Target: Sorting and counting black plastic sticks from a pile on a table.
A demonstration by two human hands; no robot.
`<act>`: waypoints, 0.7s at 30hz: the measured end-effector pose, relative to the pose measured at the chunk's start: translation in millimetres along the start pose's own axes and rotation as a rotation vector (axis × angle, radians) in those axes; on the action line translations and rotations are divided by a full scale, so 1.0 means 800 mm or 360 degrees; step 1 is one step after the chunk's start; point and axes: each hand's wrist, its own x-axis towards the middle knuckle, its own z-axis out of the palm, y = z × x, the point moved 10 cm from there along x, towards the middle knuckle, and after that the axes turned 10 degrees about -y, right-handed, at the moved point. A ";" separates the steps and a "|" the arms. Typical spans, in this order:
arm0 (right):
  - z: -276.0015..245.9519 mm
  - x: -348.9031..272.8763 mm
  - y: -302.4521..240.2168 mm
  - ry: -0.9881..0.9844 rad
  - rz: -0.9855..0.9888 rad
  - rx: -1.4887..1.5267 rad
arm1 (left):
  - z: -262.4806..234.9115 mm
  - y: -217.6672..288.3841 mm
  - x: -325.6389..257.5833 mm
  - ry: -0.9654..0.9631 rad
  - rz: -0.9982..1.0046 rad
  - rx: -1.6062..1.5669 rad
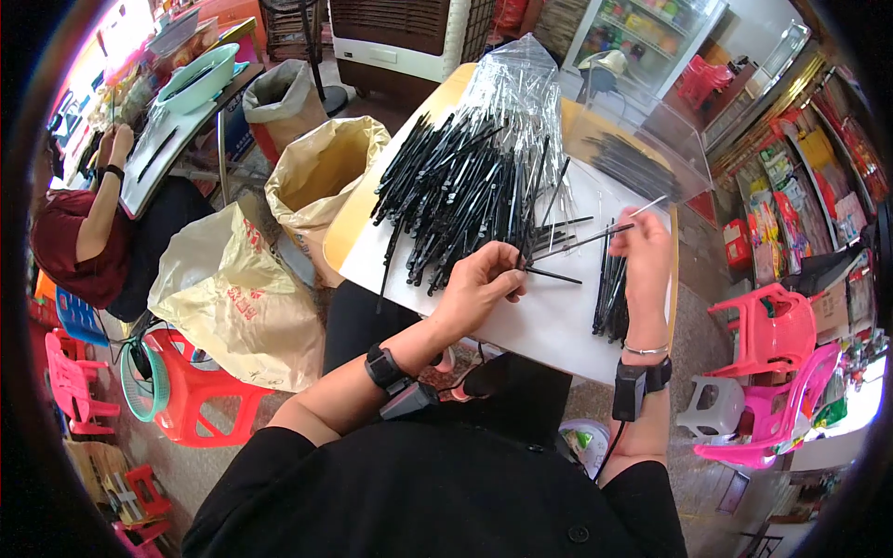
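A large pile of thin black sticks lies on a white-topped table, its far end inside a clear plastic bag. At the pile's near right edge, my left hand is closed in a pinch around the end of a thin black stick. That stick slants up to my right hand, whose fingers are closed at its other end and slightly blurred. A thin pale tip sticks out past the right fingers. Beside the right hand lies a smaller bundle of black sticks. A few loose sticks lie between my hands.
A clear plastic box with dark sticks stands at the table's far right. Left of the table are open sacks and a red stool. Another person works at a side table, far left. Pink chairs stand right.
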 end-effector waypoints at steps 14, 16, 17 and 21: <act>0.014 -0.005 -0.066 0.0110 -0.0493 0.0650 | 0.004 0.000 -0.002 -0.0049 -0.0011 0.0043; -0.001 -0.005 -0.076 0.0182 -0.0410 0.0056 | 0.002 0.002 -0.003 -0.0035 -0.0009 0.0035; -0.004 -0.008 -0.074 0.0188 -0.0409 0.0050 | 0.003 0.002 -0.003 -0.0030 -0.0012 0.0016; 0.015 -0.009 0.039 -0.0232 0.0313 -0.0430 | 0.005 0.001 0.001 -0.0029 -0.0027 0.0029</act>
